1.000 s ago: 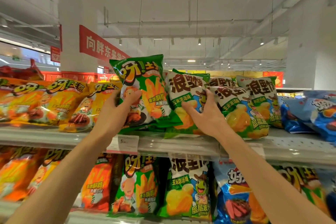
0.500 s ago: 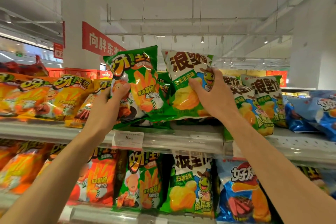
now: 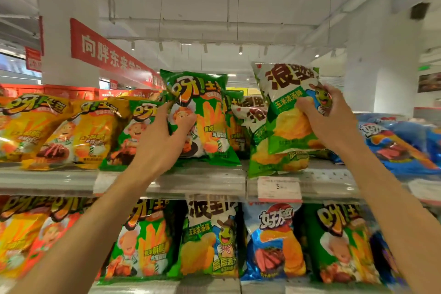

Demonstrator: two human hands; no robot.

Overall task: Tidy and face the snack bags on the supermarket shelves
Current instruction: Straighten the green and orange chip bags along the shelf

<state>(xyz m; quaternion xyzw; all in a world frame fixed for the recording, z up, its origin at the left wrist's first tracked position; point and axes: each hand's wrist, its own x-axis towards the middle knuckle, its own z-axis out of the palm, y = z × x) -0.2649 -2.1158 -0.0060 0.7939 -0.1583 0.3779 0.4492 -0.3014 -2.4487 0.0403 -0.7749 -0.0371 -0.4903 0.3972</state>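
On the top shelf [image 3: 195, 181] my left hand [image 3: 164, 143] grips a green fries bag [image 3: 205, 117] that stands upright on the shelf. My right hand [image 3: 327, 122] holds a white-and-green corn chip bag [image 3: 286, 102] lifted above the shelf, upright and facing me. Below and behind it more corn chip bags [image 3: 269, 157] lean on the shelf. Yellow fries bags [image 3: 78, 131] and another green fries bag [image 3: 128, 136] slump to the left of my left hand.
Blue bags [image 3: 396, 148] lie flat at the right end of the top shelf. A price tag [image 3: 279, 188] hangs on the shelf edge. The lower shelf holds upright green, blue and orange bags [image 3: 212, 241]. A red banner [image 3: 105, 52] and white pillars stand behind.
My right hand has lifted the corn chip bag off the shelf and carried it up and to the right. My left hand kept hold of the green fries bag and stood it more upright.
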